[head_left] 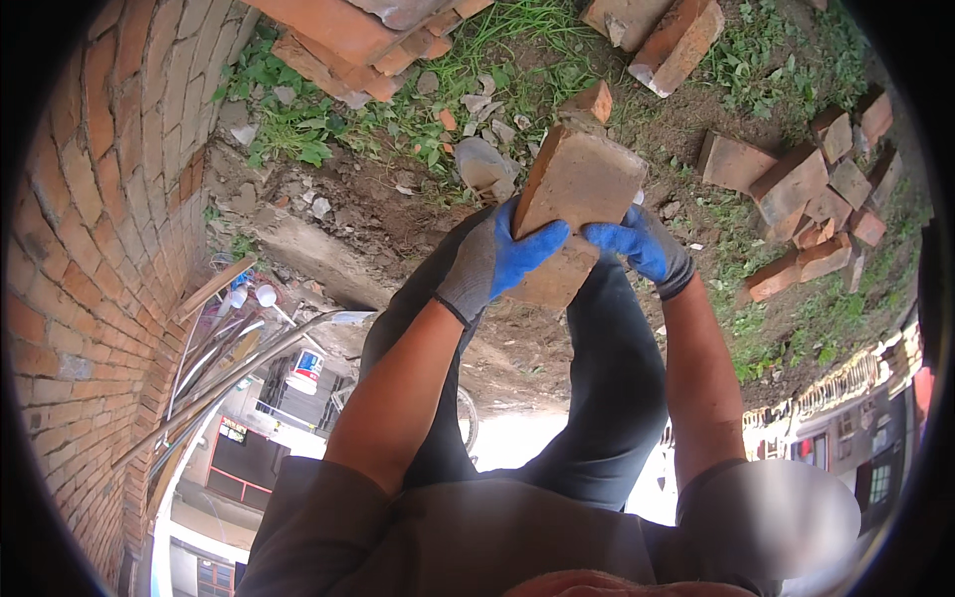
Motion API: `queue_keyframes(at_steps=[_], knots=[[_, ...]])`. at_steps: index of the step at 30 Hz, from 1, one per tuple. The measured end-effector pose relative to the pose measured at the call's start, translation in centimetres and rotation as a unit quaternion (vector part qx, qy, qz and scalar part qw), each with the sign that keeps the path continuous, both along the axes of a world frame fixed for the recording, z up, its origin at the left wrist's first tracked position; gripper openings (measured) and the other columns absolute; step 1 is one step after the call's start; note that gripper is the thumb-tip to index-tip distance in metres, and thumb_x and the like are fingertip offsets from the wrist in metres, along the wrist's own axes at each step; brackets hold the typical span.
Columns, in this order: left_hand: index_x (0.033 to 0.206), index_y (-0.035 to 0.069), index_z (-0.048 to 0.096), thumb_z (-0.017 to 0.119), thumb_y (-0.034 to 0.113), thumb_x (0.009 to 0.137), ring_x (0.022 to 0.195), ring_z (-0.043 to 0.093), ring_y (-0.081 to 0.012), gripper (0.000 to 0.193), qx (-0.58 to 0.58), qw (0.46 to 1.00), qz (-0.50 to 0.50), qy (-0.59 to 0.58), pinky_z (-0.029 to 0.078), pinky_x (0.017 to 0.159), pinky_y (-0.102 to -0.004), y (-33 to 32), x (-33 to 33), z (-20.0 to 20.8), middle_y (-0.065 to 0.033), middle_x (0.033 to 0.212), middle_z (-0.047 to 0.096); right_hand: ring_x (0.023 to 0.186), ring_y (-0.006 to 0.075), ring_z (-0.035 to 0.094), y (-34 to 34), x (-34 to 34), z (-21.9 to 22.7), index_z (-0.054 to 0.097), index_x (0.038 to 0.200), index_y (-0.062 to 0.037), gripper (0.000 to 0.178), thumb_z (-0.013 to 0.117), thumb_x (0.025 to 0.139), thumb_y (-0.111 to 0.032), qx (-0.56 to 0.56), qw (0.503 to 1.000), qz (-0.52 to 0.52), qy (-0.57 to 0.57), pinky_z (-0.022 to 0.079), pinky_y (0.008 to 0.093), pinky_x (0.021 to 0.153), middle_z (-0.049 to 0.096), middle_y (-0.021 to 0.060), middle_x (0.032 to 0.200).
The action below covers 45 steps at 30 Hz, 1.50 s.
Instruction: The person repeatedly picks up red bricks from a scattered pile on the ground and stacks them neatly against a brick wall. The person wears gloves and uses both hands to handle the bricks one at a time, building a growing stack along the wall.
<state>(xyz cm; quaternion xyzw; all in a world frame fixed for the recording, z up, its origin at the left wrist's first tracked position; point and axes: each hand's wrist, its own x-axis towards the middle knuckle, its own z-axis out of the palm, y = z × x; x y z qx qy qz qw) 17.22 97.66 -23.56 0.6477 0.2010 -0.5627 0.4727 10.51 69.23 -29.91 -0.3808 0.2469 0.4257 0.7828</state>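
In front of my legs a brick [582,179] is gripped between my two hands, its broad brown face turned up toward me. My left hand [512,247], in a grey and blue work glove, clasps its left side with the thumb lying across the near edge. On the other side my right hand [642,242], gloved alike, grips the near right corner; most of its fingers are hidden. A second brick-like block [557,274] shows just below the thumbs, partly covered by my left glove. Whether it touches the upper brick, I cannot tell.
A brick wall [109,219] rises along the left. Stacked bricks [358,45] stand at the top, with more bricks [676,45] at upper right. A loose brick pile [821,189] lies right. A grey stone [484,167] sits beyond my hands; poles [229,378] lean by the wall.
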Motion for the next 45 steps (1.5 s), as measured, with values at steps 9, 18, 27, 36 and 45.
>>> queue_keyframes(at_steps=[9, 18, 27, 36, 45], knots=[[0.133, 0.0, 0.085, 0.085, 0.076, 0.101, 0.107, 0.09, -0.04, 0.083, 0.258, 0.965, -0.027, 0.02, 0.069, 0.096, -0.0498, 4.4, 2.5, 0.7, -0.022, 0.11, 0.09, 0.133, 0.0395, 0.082, -8.8, 15.1, -16.7, 0.059, 0.171, 0.0098, 0.105, 0.082, 0.11, -0.072, -0.629, 0.769, 0.112, -0.039, 0.063, 0.0472, 0.114, 0.083, 0.0306, 0.145], [0.138, -0.004, 0.081, 0.092, 0.064, 0.102, 0.109, 0.089, -0.0333, 0.078, 0.28, 0.958, 0.051, -0.024, 0.067, 0.101, -0.0465, 5.6, 5.0, 1.6, -0.0208, 0.118, 0.09, 0.158, 0.0518, 0.068, -4.5, 20.0, -22.4, 0.029, 0.184, 0.0064, 0.156, 0.107, 0.078, -0.076, -0.733, 0.673, 0.041, 0.087, 0.055, 0.0556, 0.132, 0.062, 0.0362, 0.176], [0.135, -0.004, 0.083, 0.092, 0.057, 0.104, 0.103, 0.087, -0.0291, 0.069, 0.26, 0.963, 0.064, -0.029, 0.067, 0.093, -0.0437, 5.9, 6.4, 1.2, -0.0191, 0.115, 0.09, 0.146, 0.0416, 0.078, -16.3, 13.0, -25.4, 0.056, 0.168, 0.0053, 0.117, 0.107, 0.084, -0.057, -0.692, 0.72, 0.01, 0.06, 0.059, 0.0519, 0.125, 0.079, 0.0291, 0.157], [0.127, 0.001, 0.081, 0.09, 0.074, 0.1, 0.105, 0.09, -0.0413, 0.078, 0.278, 0.96, 0.023, -0.028, 0.07, 0.096, -0.0537, 8.0, 4.4, 1.1, -0.021, 0.107, 0.09, 0.117, 0.0241, 0.087, -17.1, 7.6, -25.7, 0.086, 0.145, 0.0055, 0.062, 0.098, 0.103, -0.039, -0.51, 0.859, -0.046, 0.027, 0.066, 0.041, 0.104, 0.092, 0.0137, 0.134], [0.122, 0.002, 0.086, 0.089, 0.078, 0.096, 0.106, 0.09, -0.0399, 0.08, 0.347, 0.912, 0.213, -0.046, 0.068, 0.095, -0.0528, 13.6, 3.4, 3.8, -0.0206, 0.106, 0.09, 0.108, 0.0292, 0.089, 0.3, -1.1, -6.4, 0.086, 0.136, 0.0058, 0.055, 0.097, 0.101, -0.035, -0.465, 0.879, 0.098, 0.041, 0.068, 0.0458, 0.097, 0.093, 0.0174, 0.123]])
